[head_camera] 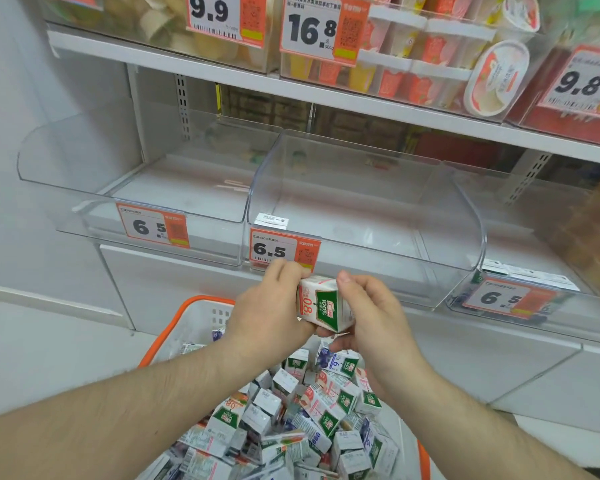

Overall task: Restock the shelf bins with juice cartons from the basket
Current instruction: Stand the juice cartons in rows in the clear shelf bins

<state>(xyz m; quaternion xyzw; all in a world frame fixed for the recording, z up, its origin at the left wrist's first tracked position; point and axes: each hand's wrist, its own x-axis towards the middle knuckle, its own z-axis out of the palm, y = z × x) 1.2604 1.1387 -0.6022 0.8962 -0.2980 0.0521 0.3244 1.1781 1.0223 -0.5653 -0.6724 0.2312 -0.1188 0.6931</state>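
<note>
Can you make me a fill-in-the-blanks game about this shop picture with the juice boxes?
1. Both hands, the left hand and the right hand, hold one juice ____.
2. The basket full of cartons has an ____ rim.
3. The price tag just above the hands reads ____.
4. The clear bin behind that tag holds ____ cartons.

Missing words: carton; orange; 6.5; no

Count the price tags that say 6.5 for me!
3: one on the left bin, one on the middle bin above the hands, one on the right bin. No others show.
</note>
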